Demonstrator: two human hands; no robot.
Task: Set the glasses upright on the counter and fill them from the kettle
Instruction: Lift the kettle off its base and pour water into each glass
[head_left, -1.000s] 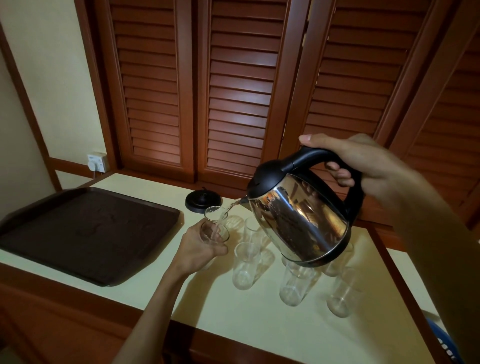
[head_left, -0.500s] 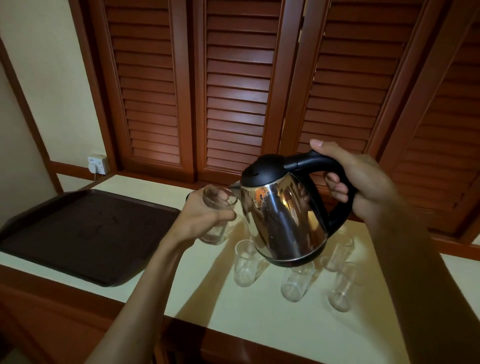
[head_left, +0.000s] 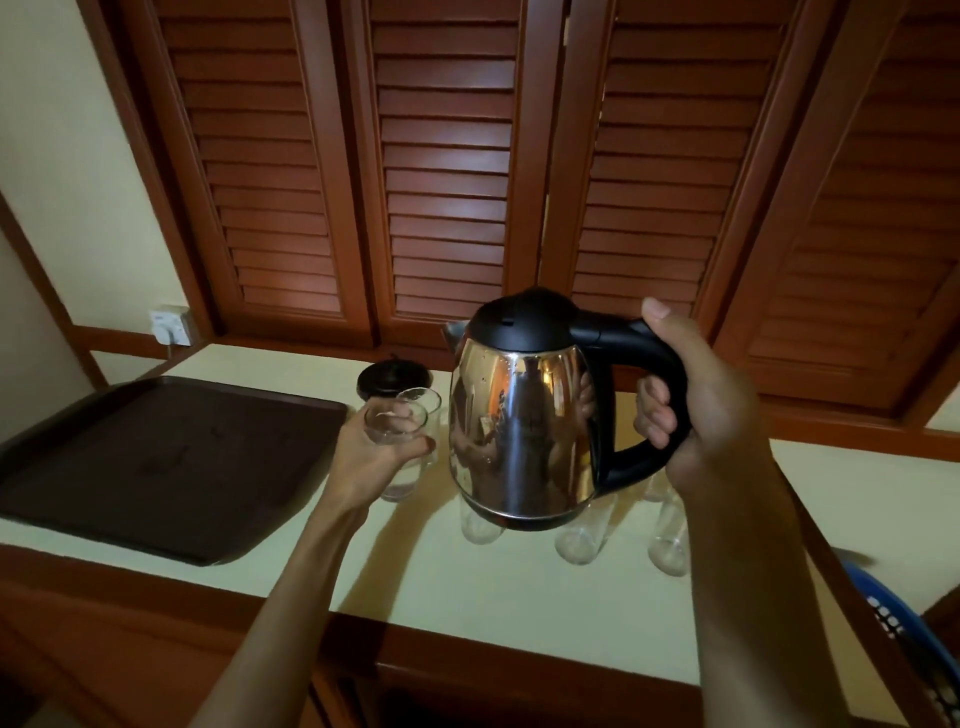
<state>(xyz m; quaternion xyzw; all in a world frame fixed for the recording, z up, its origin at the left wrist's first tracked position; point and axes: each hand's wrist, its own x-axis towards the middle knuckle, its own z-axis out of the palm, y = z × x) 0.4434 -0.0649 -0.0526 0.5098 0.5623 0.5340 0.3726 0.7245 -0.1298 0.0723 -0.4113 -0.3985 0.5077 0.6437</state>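
Kettle's tipped back upright now: my right hand (head_left: 696, 410) grips the shiny steel kettle (head_left: 519, 436) by its handle, left hand (head_left: 374, 452) wraps the clear glass tumbler (head_left: 397, 423) just beside its spout, ready to pour.

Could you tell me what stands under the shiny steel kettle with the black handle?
Under the shiny steel kettle, clear drinking glasses stand on the cream counter; only their lower parts show, and their rims and contents are covered.

On the table (head_left: 519, 613) the tray (head_left: 171, 467) lies at the left, the kettle base (head_left: 392, 378) sits far behind the glass (head_left: 400, 431) held just left of the raised kettle (head_left: 524, 431), and three glasses (head_left: 576, 540) stand beneath the kettle, toward the right.
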